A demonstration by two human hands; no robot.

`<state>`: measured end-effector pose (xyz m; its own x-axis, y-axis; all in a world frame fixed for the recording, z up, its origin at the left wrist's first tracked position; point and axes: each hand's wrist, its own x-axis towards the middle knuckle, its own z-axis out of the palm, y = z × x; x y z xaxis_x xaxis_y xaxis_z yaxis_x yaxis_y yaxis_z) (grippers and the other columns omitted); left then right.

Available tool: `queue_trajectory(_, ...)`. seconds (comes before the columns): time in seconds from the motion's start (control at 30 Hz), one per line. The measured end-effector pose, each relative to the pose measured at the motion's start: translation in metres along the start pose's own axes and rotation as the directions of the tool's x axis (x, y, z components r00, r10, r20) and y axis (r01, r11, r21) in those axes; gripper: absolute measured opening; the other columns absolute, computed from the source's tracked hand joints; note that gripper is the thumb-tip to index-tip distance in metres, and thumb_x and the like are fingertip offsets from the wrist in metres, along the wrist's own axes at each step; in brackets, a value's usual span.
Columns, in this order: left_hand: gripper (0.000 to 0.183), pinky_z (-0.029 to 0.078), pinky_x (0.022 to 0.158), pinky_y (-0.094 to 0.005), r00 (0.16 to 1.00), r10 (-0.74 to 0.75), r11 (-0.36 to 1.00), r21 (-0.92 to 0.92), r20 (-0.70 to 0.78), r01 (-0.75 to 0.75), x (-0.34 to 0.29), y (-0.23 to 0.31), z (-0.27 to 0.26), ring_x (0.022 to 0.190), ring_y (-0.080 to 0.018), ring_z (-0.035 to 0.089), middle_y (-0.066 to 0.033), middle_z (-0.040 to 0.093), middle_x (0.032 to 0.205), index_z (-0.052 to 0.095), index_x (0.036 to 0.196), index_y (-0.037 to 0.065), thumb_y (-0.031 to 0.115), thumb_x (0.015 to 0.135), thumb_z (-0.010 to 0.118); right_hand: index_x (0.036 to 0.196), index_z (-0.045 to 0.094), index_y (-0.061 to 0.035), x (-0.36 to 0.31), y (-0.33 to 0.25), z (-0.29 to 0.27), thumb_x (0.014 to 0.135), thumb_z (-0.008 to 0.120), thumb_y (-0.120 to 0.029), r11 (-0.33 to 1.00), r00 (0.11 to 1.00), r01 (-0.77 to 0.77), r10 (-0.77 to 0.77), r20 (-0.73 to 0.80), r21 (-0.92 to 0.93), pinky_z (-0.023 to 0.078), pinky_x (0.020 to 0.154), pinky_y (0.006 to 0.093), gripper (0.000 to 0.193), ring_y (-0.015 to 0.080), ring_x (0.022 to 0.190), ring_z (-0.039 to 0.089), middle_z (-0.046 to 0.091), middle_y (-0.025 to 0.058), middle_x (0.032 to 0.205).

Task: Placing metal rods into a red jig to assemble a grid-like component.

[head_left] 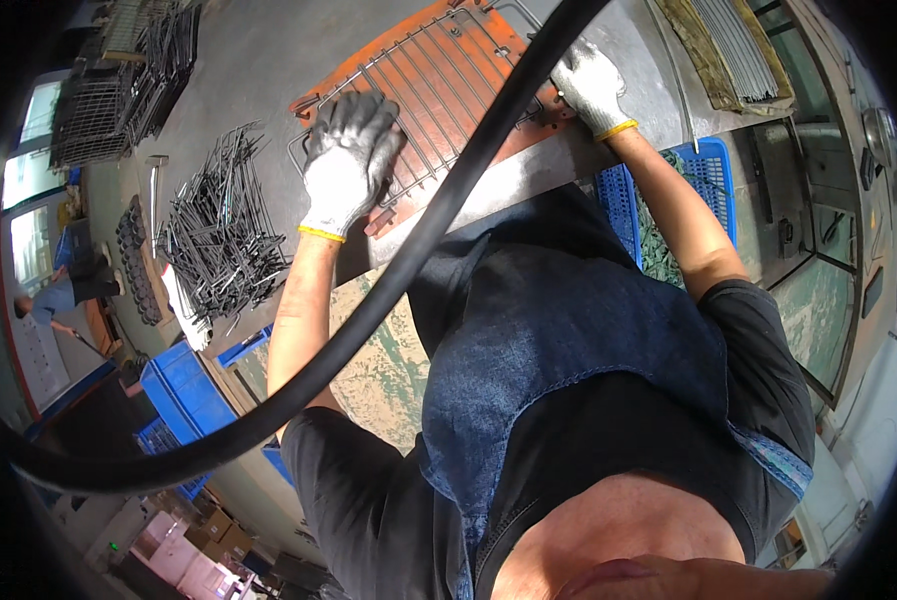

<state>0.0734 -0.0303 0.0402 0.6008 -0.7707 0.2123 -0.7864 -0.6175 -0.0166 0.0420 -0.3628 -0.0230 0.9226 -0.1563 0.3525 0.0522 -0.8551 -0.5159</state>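
Left grip point(353, 150) at rack point(438, 85) edge, tabletop point(253, 85) leftward

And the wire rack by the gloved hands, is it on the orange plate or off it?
On it: the wire rack lies across the orange plate, whose orange surface shows through the gaps.

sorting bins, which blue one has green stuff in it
The blue basket behind the person's right forearm: green material shows inside it, while no green shows in the blue containers at the picture's left.
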Motion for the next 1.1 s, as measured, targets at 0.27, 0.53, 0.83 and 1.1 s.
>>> queue_trajectory(0.27, 0.055, 0.026, 0.111, -0.0494, 0.998, -0.037, 0.998, 0.049, -0.059, 0.039, 0.018, 0.012, 0.012, 0.13, -0.0316, 0.037, -0.0119, 0.045, 0.137, 0.045, 0.135, 0.015, 0.041, 0.088, 0.054, 0.109, 0.064, -0.0156, 0.003, 0.003, 0.005, 0.092, 0.049, -0.031, 0.998, 0.998, 0.057, -0.058, -0.02, -0.034, 0.047, 0.088, 0.0402, 0.027, 0.0325, 0.103, 0.058, 0.062, 0.0083, 0.114)
queue_trajectory(0.53, 0.048, 0.023, 0.113, -0.0479, 0.991, -0.068, 0.998, 0.015, 0.112, 0.067, -0.014, -0.012, -0.003, 0.131, -0.0329, 0.039, -0.0154, 0.045, 0.138, 0.045, 0.137, 0.013, 0.033, 0.093, 0.047, 0.106, 0.066, -0.0156, 0.005, 0.001, 0.006, 0.091, 0.05, -0.034, 0.999, 0.996, -0.035, 0.034, -0.088, -0.005, 0.048, 0.085, 0.0398, 0.029, 0.0324, 0.101, 0.06, 0.064, 0.0097, 0.109)
queue_trajectory(0.83, 0.055, 0.025, 0.111, -0.0468, 0.997, -0.072, 0.995, 0.064, -0.018, 0.073, -0.004, 0.0, 0.013, 0.13, -0.0287, 0.04, -0.0109, 0.045, 0.138, 0.046, 0.135, 0.016, 0.046, 0.089, 0.053, 0.103, 0.066, -0.0141, 0.004, -0.005, 0.005, 0.091, 0.051, -0.036, 0.999, 0.993, -0.049, 0.05, -0.107, 0.012, 0.049, 0.082, 0.0402, 0.029, 0.0333, 0.095, 0.061, 0.066, 0.0106, 0.102)
queue_trajectory(1.1, 0.052, 0.027, 0.111, -0.0466, 0.991, -0.132, 0.991, 0.016, 0.017, 0.132, -0.029, -0.004, 0.006, 0.132, -0.032, 0.038, -0.0145, 0.044, 0.141, 0.045, 0.138, 0.013, 0.039, 0.092, 0.051, 0.102, 0.066, -0.0132, 0.003, -0.005, 0.003, 0.091, 0.05, -0.036, 0.989, 0.995, -0.062, 0.072, -0.075, 0.132, 0.049, 0.079, 0.0408, 0.03, 0.033, 0.092, 0.062, 0.066, 0.0122, 0.098)
